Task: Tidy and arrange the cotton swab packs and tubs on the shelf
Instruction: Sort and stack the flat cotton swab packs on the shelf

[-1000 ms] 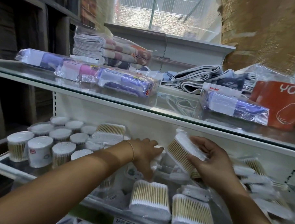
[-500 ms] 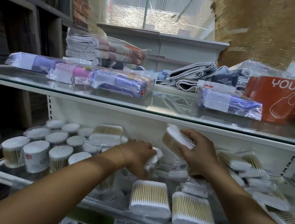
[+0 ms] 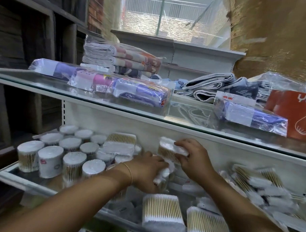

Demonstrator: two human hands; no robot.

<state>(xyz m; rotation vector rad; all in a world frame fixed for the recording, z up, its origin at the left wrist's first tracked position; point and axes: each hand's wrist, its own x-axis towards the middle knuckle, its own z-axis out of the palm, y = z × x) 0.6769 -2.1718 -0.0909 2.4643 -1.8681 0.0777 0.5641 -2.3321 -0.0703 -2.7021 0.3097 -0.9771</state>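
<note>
Room on the lower shelf (image 3: 14, 178) is tight: round tubs (image 3: 69, 157) fill its left end up to the front edge, loose packs (image 3: 261, 187) heap toward the right end, and two packs (image 3: 162, 211) stand at the front edge (the upper shelf (image 3: 44, 86) sits close overhead). An orange box (image 3: 292, 111) at that shelf's right end reads "YO"; the smaller labels are blurred. The right hand (image 3: 195, 161) grips a swab pack (image 3: 170, 151) near the back wall, fingers curled over its top. The left hand (image 3: 146, 170), just beside it, seems to clutch a white pack (image 3: 162, 176).
</note>
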